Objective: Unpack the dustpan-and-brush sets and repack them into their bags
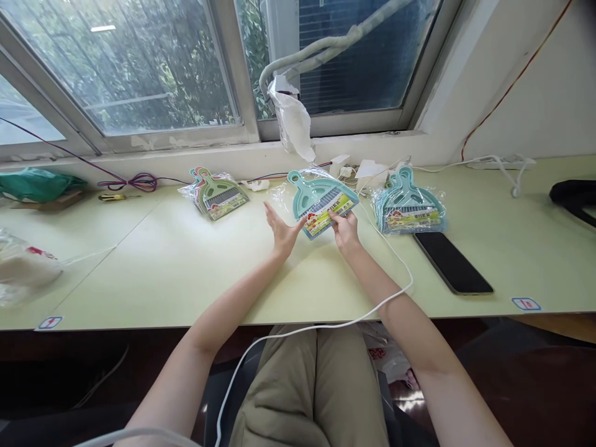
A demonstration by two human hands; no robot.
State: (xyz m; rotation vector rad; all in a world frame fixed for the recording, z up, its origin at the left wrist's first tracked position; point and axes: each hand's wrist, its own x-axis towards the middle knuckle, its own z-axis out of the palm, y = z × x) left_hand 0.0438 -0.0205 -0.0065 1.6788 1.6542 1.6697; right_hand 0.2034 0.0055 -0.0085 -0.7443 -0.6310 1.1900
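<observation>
A light-blue mini dustpan with brush (pixel 310 194), with a yellow-green label, is held tilted over the middle of the table. My right hand (pixel 346 232) pinches its lower right edge, thumb on the label. My left hand (pixel 283 234) has its fingers spread beside the lower left corner; its thumb tip reaches the label's edge. Crinkled clear film shows around the set. Right of my hands lies a stack of similar blue dustpan sets (pixel 407 202) in clear wrap. On the left, more wrapped dustpan sets (pixel 218 197) lie with a green one on top, pink behind.
A black phone (pixel 452 263) lies below the blue stack. A white cable (pixel 395 295) crosses my right forearm and hangs over the table edge. Coiled wires (pixel 142 182), a yellow-handled tool (pixel 112 197), a green bag (pixel 40 185) and a plastic bag (pixel 28 264) occupy the left.
</observation>
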